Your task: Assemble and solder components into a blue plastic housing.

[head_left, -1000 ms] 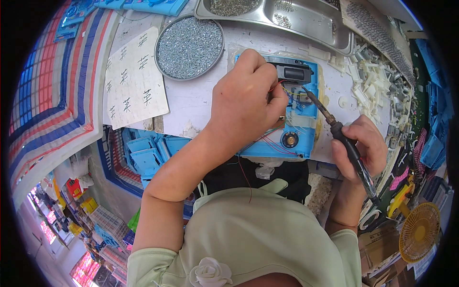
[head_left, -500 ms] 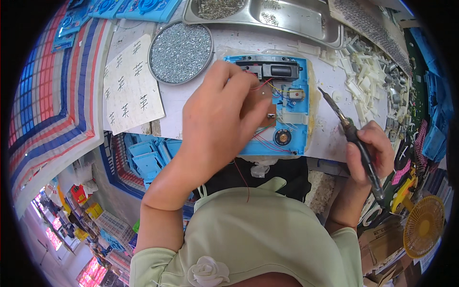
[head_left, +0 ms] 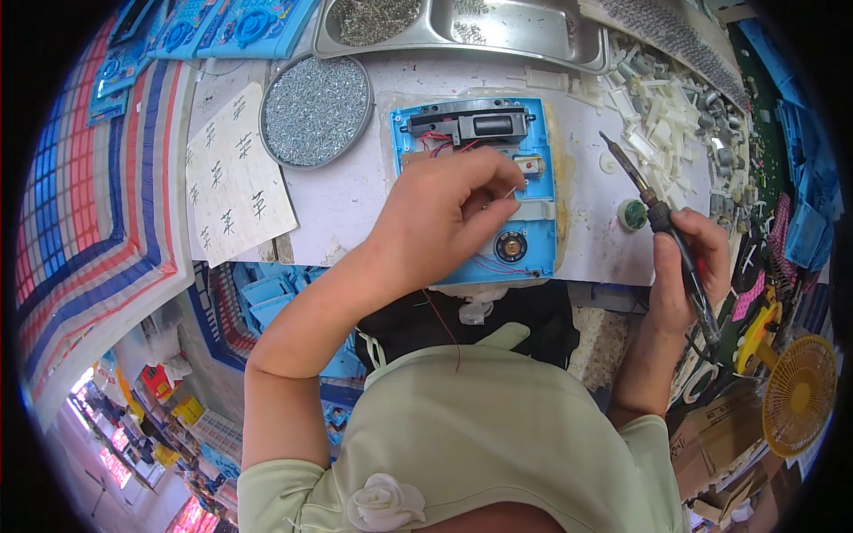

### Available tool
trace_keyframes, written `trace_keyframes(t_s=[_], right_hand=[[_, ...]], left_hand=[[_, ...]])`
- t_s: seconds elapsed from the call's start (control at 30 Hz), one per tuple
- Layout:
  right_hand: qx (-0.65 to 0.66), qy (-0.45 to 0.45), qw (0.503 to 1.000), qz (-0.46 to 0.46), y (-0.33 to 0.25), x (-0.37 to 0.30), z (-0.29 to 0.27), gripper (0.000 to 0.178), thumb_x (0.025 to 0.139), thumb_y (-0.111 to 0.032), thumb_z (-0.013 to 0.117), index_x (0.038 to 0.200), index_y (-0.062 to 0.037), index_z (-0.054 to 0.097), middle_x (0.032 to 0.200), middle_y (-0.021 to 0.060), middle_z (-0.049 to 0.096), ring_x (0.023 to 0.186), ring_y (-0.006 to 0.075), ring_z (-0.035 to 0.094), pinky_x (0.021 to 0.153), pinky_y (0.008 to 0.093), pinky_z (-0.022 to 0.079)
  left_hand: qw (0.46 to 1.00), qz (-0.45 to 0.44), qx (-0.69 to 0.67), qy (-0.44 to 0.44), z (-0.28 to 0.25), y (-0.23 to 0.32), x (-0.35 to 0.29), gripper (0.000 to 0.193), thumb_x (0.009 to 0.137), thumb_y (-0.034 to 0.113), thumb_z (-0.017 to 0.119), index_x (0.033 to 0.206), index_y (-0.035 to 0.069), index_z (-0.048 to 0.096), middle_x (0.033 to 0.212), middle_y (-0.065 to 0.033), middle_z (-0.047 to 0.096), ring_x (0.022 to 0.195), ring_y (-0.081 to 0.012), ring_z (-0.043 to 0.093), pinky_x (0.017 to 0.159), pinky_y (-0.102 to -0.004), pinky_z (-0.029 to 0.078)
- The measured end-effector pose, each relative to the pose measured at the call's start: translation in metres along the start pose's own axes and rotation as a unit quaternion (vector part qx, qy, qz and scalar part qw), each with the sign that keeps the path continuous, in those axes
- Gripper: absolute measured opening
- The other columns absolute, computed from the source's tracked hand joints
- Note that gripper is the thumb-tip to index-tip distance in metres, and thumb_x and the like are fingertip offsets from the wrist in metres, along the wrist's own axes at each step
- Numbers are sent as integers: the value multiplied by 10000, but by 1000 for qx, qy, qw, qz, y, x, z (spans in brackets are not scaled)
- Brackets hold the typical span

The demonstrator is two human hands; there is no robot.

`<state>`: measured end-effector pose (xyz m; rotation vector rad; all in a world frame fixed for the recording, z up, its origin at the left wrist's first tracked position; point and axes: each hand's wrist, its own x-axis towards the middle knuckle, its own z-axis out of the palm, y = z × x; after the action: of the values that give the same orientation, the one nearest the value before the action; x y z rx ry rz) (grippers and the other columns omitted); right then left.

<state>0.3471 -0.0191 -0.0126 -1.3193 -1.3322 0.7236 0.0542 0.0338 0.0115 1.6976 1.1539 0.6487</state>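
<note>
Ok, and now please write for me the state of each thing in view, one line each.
Blue casing: open, speaker inside showing.
Soldering iron: tilted, tip off the casing.
Left hand: over the casing, fingers bent; grip unclear.
Right hand: closed around the iron.
Round dish: full of small metal pieces.
Metal tray: partly filled.
Paper sheet: written on.
Fan: cannot tell if running.

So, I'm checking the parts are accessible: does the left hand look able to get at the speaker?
Probably yes: the left hand is close by, and the speaker is uncovered, though that hand may be pinching something thin.
</note>
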Motion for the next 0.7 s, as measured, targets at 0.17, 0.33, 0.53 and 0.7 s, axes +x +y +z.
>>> trace_keyframes(t_s=[0.17, 0.33, 0.53, 0.7], right_hand=[[29, -53, 996, -66, -4, 8, 1, 293, 849, -110, 782, 1058, 38, 640, 943, 100, 644, 780, 159, 569, 729, 270, 436], [106, -194, 974, -41, -16, 16, 0, 298, 836, -205, 784, 956, 34, 652, 751, 90, 590, 634, 175, 488, 581, 311, 362], [66, -274, 956, -84, -16, 34, 18, 260, 771, -212, 788, 839, 10, 674, 642, 49, 530, 556, 169, 440, 522, 313, 288], [75, -322, 940, -84, -25, 45, 30, 254, 761, -218, 790, 836, -3, 678, 616, 45, 535, 524, 156, 430, 494, 318, 272]], left_hand=[[987, 137, 77, -10, -2, -15, -4, 161, 810, -7, 741, 952, 34, 679, 889, -79, 620, 774, -263, 625, 687, -328, 504], [975, 157, 152, -48, -6, -11, -10, 246, 735, -19, 763, 945, 44, 652, 1035, -90, 591, 910, -294, 636, 731, -374, 529], [963, 198, 172, -60, -5, -13, -5, 283, 710, -30, 754, 942, 55, 616, 1035, -92, 598, 915, -308, 639, 749, -390, 540], [960, 203, 178, -81, -8, -13, -3, 281, 711, -23, 745, 944, 56, 609, 1050, -83, 601, 931, -300, 640, 749, -390, 541]])
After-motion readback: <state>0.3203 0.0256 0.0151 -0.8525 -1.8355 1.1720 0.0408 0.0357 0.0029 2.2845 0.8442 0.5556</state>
